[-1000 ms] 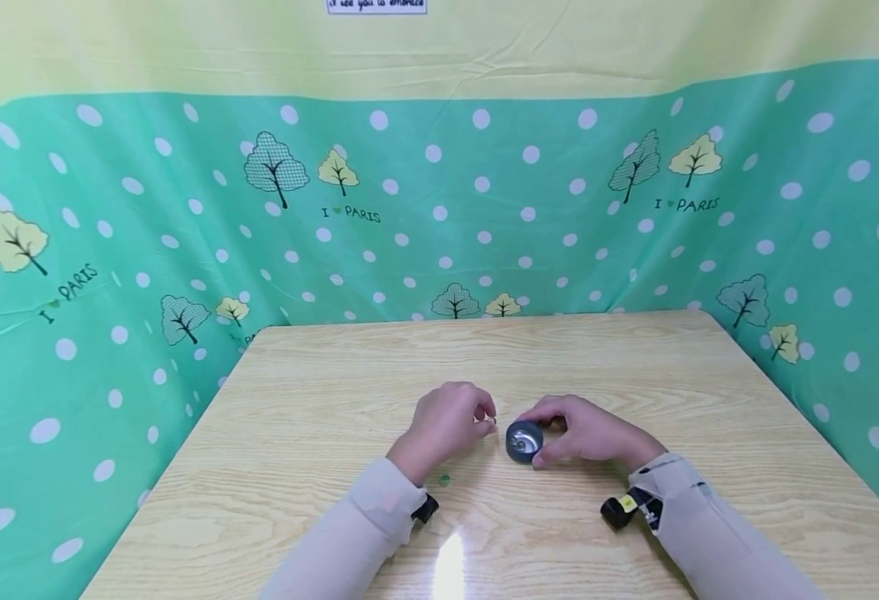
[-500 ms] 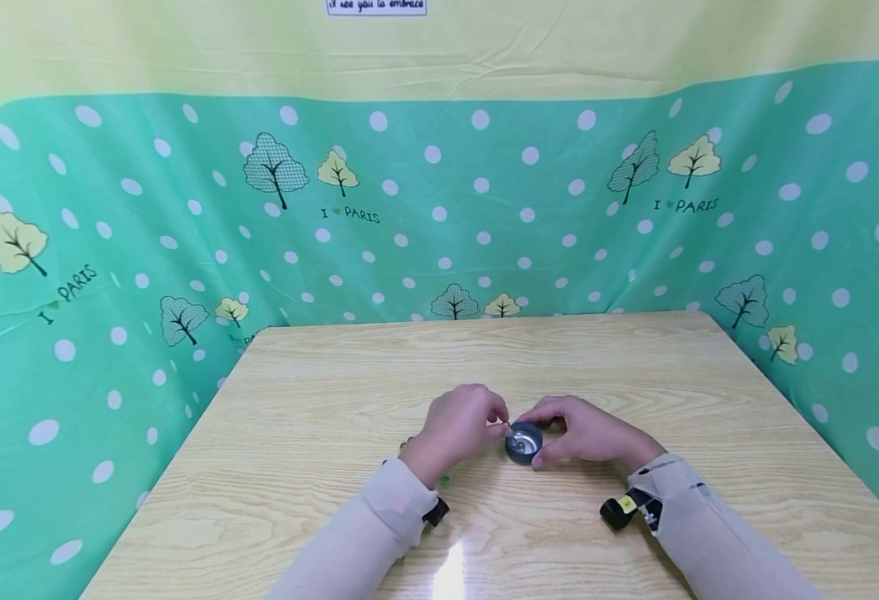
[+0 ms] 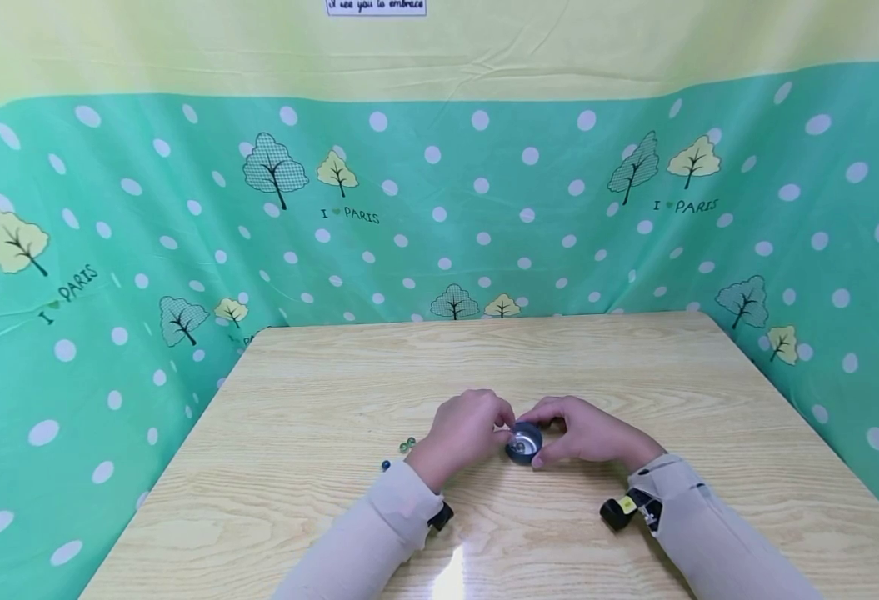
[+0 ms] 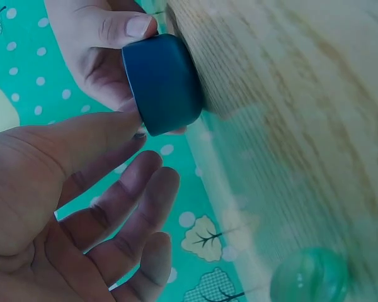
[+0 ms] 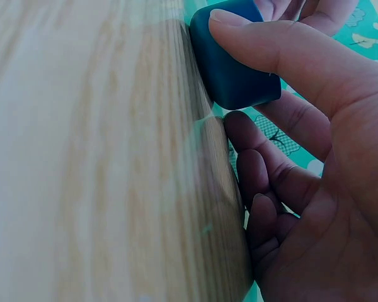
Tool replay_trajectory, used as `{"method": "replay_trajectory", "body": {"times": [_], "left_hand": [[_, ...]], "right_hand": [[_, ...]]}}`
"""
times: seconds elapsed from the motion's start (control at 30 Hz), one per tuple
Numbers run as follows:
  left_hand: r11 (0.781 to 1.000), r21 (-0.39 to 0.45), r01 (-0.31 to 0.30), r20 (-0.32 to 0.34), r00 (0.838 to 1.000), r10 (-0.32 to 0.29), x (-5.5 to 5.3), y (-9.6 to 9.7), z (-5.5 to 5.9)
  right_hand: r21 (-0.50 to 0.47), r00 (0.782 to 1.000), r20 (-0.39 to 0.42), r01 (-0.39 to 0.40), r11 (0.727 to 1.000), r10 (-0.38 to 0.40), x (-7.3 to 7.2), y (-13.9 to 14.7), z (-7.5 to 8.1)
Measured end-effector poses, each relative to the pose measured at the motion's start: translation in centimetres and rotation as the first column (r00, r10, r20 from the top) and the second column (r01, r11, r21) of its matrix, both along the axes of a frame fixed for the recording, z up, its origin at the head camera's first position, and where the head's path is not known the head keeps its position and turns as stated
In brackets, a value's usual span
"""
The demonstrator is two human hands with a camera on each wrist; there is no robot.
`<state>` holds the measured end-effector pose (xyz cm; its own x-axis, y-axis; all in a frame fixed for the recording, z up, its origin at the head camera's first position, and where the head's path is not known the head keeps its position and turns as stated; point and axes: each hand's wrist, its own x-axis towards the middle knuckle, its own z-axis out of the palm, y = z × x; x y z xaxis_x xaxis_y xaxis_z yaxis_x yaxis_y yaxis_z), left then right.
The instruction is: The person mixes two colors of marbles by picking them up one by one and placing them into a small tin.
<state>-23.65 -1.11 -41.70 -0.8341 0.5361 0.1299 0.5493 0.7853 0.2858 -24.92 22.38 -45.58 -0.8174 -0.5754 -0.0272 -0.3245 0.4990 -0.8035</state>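
A small dark-blue cup [image 3: 523, 457] with a shiny silver inside stands on the table; something small and roundish lies in it. My right hand [image 3: 585, 429] grips the cup from the right, its thumb [image 5: 252, 38] along the wall. My left hand [image 3: 469, 429] is at the cup's left rim, thumb and index finger pinched together. Between those fingertips the left wrist view shows only a sliver of something small and dark, apparently a marble [image 4: 139, 134]. Its other fingers [image 4: 135, 220] are loosely bent. The cup's dark outer wall [image 4: 164, 85] partly hides the pinch.
Left of my left wrist lie green glass marbles [image 3: 407, 446] and a dark-blue marble [image 3: 386, 465]. One green marble [image 4: 310, 277] looms close in the left wrist view. The wooden table [image 3: 319, 375] meets a green dotted cloth [image 3: 439, 250] behind.
My left hand has moved right, from beside the cup to its rim, with the small dark thing pinched. Its shift uncovers marbles on the left. The right hand and cup have stayed put.
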Motion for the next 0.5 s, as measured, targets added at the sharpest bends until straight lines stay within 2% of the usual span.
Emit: {"method": "replay_trajectory", "body": {"times": [0.5], "left_hand": [[1.0, 0.011, -0.006, -0.026, 1.0, 0.006, 0.43, 0.18, 0.04]], "right_hand": [[0.003, 1.0, 0.001, -0.004, 1.0, 0.004, -0.11, 0.07, -0.31]]}}
